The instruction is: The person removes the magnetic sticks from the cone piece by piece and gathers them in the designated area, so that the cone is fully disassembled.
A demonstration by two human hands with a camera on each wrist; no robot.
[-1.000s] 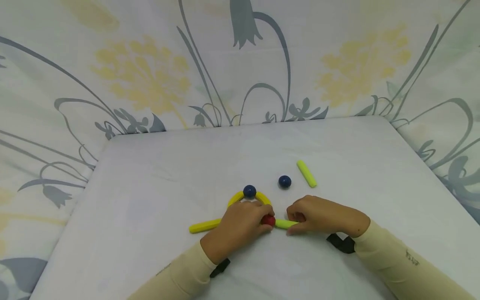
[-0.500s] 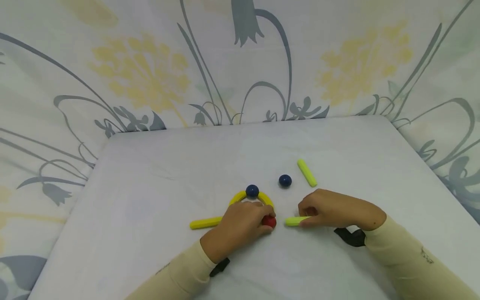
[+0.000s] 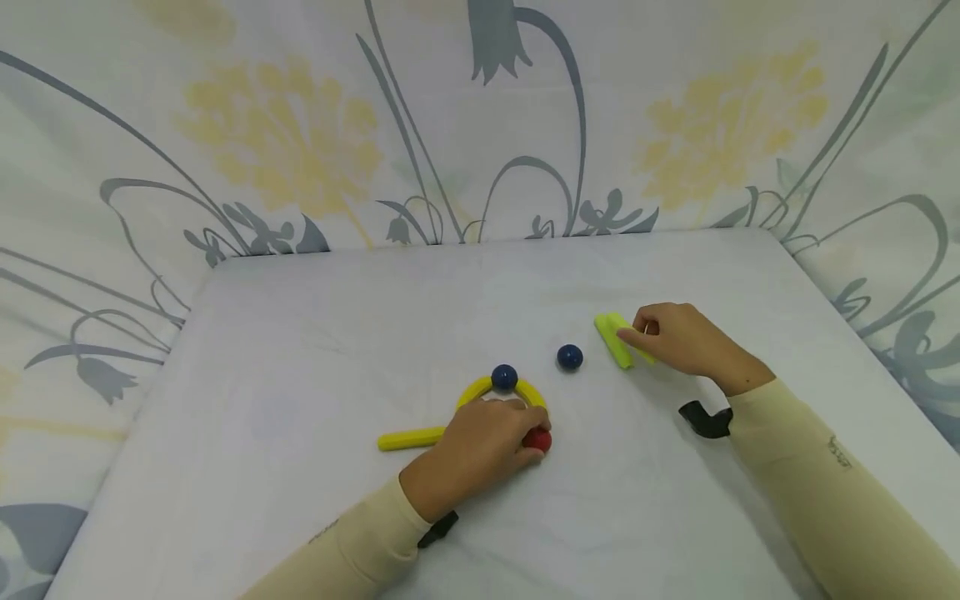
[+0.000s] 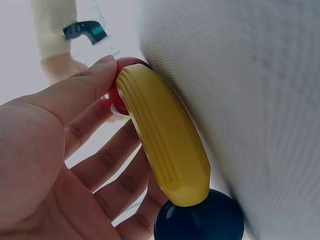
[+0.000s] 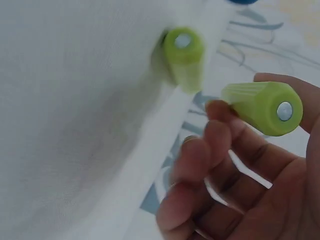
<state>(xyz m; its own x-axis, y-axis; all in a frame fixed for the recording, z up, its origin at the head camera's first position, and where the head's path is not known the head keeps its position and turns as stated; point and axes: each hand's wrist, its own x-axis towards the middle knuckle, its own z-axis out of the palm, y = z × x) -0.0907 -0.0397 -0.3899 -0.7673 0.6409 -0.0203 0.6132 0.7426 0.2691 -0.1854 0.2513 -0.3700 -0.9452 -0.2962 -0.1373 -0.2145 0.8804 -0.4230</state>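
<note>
My left hand (image 3: 480, 450) pinches a red ball (image 3: 538, 440) between thumb and fingers on the white surface. A curved yellow magnetic stick (image 4: 162, 135) runs from this ball to a blue ball (image 3: 505, 377). To the left, a straight yellow stick (image 3: 411, 439) emerges from beneath the hand, its inner end hidden. My right hand (image 3: 678, 337) pinches a lime-green magnetic stick (image 5: 262, 107) with a metal disc in its end. Right beside it lies a second lime-green stick (image 5: 185, 55); in the right wrist view the two are apart.
A loose blue ball (image 3: 570, 357) lies between the yellow pieces and the green sticks. Floral fabric (image 3: 420, 125) stands behind the white table (image 3: 360, 317) and along its sides. Black camera mounts (image 3: 707, 419) hang under the wrists.
The right hand has pulled the green stick off the red ball and carried it up and to the right, beside the other green stick. The left hand stays on the red ball.
</note>
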